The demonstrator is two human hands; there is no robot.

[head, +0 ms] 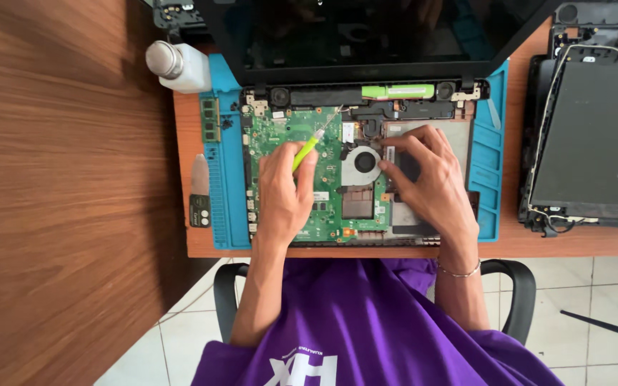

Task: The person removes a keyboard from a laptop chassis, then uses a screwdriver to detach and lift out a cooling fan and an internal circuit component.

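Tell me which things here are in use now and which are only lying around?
In use: left hand holding screwdriver; right hand pressing on the laptop by the fan; blue mat.
Lying about: white bottle, memory stick, second laptop.

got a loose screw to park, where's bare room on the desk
Bare strip of desk between the blue mat and the second laptop; front edge, too. Crowded around the motherboard, under left hand and right hand.

Your hands crowd the open laptop base [323,207]; the raised screen [366,36] walls off the far side. Bottle [180,66] blocks far-left, a second dismantled laptop [595,143] fills your right. Bare wood [59,200] lies open left.
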